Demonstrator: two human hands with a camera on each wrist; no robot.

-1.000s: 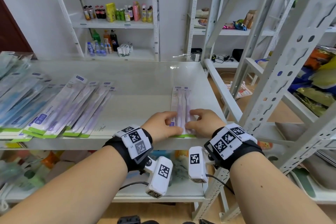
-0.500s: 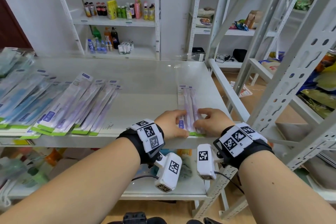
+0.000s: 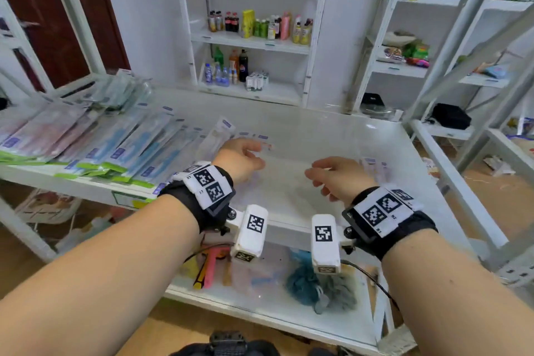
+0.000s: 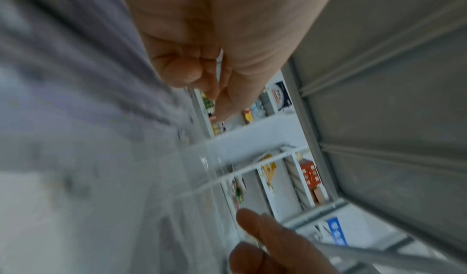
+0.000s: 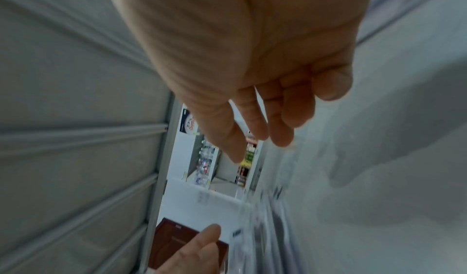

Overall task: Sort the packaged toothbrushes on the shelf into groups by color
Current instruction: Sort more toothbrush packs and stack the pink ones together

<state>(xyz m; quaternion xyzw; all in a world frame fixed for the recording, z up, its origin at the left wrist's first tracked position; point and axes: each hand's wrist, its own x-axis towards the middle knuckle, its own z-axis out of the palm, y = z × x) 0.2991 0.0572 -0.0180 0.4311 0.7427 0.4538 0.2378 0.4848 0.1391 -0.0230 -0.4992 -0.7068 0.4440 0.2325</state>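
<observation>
Toothbrush packs lie flat on the white shelf (image 3: pixel 318 136), fanned in overlapping rows. A blue-toned group (image 3: pixel 138 150) occupies the centre left of the head view, a pinkish group (image 3: pixel 43 136) the far left, and a small pale purple set (image 3: pixel 375 167) lies apart at centre right, partly hidden behind the right hand. A few more packs (image 3: pixel 219 133) lie just beyond the left hand; their colour is too blurred to tell.

Handling judgement: each pack appears to be a thin card back under a clear plastic blister, so it should be light, fairly stiff along its length and slippery against its neighbours. A stack is likely to slide and fan out if lifted from one end only. Take hold across the width near the green lower edge, thumb on top and fingers slid beneath, or square several packs between both hands before moving them.

Left hand (image 3: pixel 239 157) hovers above the shelf, near the packs at centre frame, fingers loosely curled with nothing held; the left wrist view shows the fingertips bent toward the palm and empty. Right hand (image 3: pixel 338 179) hovers at centre right beside the purple set, fingers relaxed and apart, holding nothing.

Bottles (image 3: pixel 260 23) stand on a rear shelving unit at upper centre.
</observation>
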